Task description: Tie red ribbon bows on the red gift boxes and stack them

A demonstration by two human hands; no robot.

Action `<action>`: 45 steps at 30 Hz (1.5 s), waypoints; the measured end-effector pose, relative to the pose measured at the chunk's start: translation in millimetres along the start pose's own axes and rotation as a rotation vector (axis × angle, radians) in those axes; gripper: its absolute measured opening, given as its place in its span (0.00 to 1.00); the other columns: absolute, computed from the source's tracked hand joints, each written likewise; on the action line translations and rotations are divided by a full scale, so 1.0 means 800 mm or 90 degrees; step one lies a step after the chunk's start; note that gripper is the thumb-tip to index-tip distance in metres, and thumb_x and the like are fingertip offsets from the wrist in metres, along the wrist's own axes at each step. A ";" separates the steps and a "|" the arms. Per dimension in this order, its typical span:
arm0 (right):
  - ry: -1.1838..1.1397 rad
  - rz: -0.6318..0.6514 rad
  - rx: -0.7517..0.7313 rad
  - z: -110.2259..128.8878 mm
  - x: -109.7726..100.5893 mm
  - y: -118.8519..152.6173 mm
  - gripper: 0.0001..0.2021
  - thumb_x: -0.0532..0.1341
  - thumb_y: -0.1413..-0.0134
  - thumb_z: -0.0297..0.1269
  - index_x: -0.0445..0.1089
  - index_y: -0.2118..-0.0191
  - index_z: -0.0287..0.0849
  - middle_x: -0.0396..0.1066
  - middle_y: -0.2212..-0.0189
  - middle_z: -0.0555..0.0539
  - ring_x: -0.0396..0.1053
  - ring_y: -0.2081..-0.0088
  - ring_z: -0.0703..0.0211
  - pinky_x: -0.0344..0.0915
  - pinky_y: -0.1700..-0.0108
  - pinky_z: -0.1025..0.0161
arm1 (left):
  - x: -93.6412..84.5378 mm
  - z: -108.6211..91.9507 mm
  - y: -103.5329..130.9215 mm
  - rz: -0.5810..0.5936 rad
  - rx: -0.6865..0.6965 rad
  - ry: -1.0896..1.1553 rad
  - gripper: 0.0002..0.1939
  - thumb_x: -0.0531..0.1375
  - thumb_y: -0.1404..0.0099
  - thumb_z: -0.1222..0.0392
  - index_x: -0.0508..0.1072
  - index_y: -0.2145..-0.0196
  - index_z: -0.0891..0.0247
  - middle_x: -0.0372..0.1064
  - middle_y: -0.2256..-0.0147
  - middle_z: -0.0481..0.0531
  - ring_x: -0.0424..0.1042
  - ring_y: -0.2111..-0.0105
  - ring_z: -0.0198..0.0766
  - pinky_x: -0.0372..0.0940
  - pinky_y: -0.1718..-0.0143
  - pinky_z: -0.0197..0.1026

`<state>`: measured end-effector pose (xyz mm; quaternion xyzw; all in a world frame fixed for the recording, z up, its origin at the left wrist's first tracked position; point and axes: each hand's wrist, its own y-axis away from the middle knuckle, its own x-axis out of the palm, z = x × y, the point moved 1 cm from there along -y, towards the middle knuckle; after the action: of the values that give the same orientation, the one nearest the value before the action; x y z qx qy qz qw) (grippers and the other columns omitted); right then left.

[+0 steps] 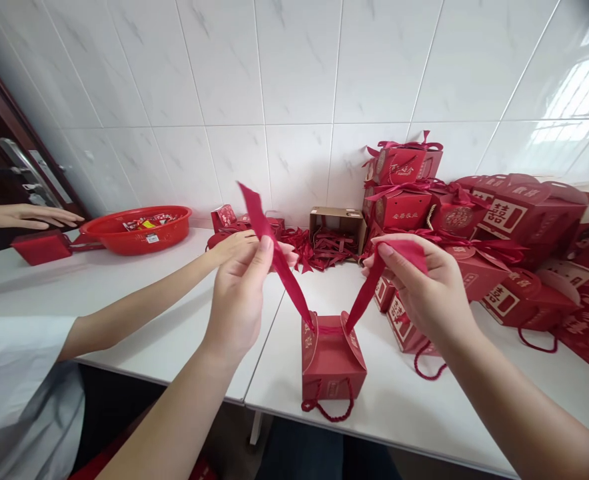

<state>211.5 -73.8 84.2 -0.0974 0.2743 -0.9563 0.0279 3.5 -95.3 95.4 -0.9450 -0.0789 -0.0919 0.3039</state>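
A small red gift box [333, 357] stands on the white table in front of me, its rope handle hanging at the front. A dark red ribbon [290, 283] passes through the holes in its two top flaps, and both ends rise from it. My left hand [242, 290] pinches one end between thumb and fingers, with the tip sticking up above. My right hand [422, 280] grips the other end, which folds over the fingers. Both hands are above the box, one to each side, and do not touch it.
Finished-looking red boxes with bows [404, 167] are stacked at the right against the tiled wall. A cardboard box [362, 230] of ribbons stands at the back. At the left, another person's arm [139, 303] reaches across near a red basin [139, 240] holding wrapped sweets.
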 end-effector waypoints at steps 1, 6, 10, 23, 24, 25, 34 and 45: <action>-0.012 0.006 0.011 0.001 0.002 -0.002 0.07 0.65 0.47 0.41 0.72 0.66 0.44 0.73 0.74 0.51 0.73 0.70 0.61 0.71 0.63 0.60 | 0.006 -0.001 -0.001 0.024 0.004 -0.003 0.14 0.58 0.35 0.52 0.77 0.72 0.63 0.72 0.70 0.52 0.71 0.64 0.38 0.64 0.56 0.41; -0.045 0.030 0.062 0.009 0.012 -0.014 0.12 0.64 0.47 0.45 0.69 0.72 0.41 0.70 0.79 0.51 0.71 0.75 0.63 0.71 0.66 0.63 | 0.028 -0.002 -0.006 0.120 0.007 0.015 0.09 0.58 0.35 0.55 0.75 0.67 0.61 0.69 0.75 0.47 0.70 0.69 0.34 0.64 0.60 0.37; 0.014 0.066 0.076 0.014 0.020 -0.019 0.11 0.65 0.49 0.43 0.71 0.71 0.39 0.70 0.81 0.52 0.65 0.81 0.69 0.62 0.77 0.70 | 0.037 -0.002 -0.007 0.186 -0.014 -0.003 0.05 0.61 0.37 0.57 0.71 0.66 0.60 0.67 0.79 0.44 0.68 0.75 0.31 0.63 0.67 0.35; 0.049 0.261 -0.044 0.000 0.010 -0.001 0.07 0.59 0.41 0.36 0.76 0.61 0.49 0.73 0.71 0.51 0.67 0.73 0.67 0.64 0.73 0.69 | 0.031 0.010 -0.002 0.270 -0.149 -0.028 0.10 0.61 0.40 0.63 0.64 0.61 0.59 0.67 0.77 0.43 0.68 0.74 0.32 0.62 0.68 0.35; 0.083 0.280 -0.077 -0.001 0.007 -0.002 0.08 0.59 0.40 0.35 0.76 0.62 0.48 0.73 0.70 0.51 0.67 0.73 0.67 0.65 0.73 0.69 | 0.028 0.012 -0.003 0.270 -0.166 0.010 0.09 0.60 0.40 0.64 0.65 0.61 0.60 0.66 0.77 0.43 0.67 0.74 0.31 0.61 0.68 0.34; 0.126 0.299 -0.126 -0.003 0.005 -0.003 0.08 0.59 0.40 0.34 0.76 0.62 0.48 0.74 0.69 0.50 0.68 0.72 0.66 0.66 0.71 0.68 | 0.025 0.012 -0.003 0.264 -0.182 0.046 0.09 0.60 0.40 0.65 0.65 0.62 0.61 0.65 0.78 0.43 0.66 0.75 0.30 0.61 0.69 0.34; 0.319 0.289 -0.509 -0.015 0.003 0.000 0.19 0.56 0.44 0.19 0.73 0.51 0.45 0.76 0.63 0.44 0.72 0.62 0.59 0.71 0.62 0.62 | 0.018 0.018 0.003 0.268 -0.153 0.033 0.07 0.58 0.36 0.63 0.71 0.60 0.62 0.73 0.73 0.46 0.72 0.69 0.31 0.65 0.64 0.32; 0.482 0.034 -0.183 -0.028 -0.079 0.053 0.07 0.59 0.42 0.35 0.74 0.65 0.42 0.70 0.78 0.50 0.67 0.77 0.63 0.62 0.76 0.67 | -0.066 0.033 0.026 0.026 0.434 -0.637 0.08 0.62 0.42 0.70 0.74 0.64 0.62 0.67 0.76 0.44 0.65 0.76 0.28 0.63 0.69 0.31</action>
<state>268.9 -91.4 31.9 0.2662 0.3985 -0.8754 -0.0641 -40.6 -101.3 51.2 -0.7241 -0.2192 0.4001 0.5173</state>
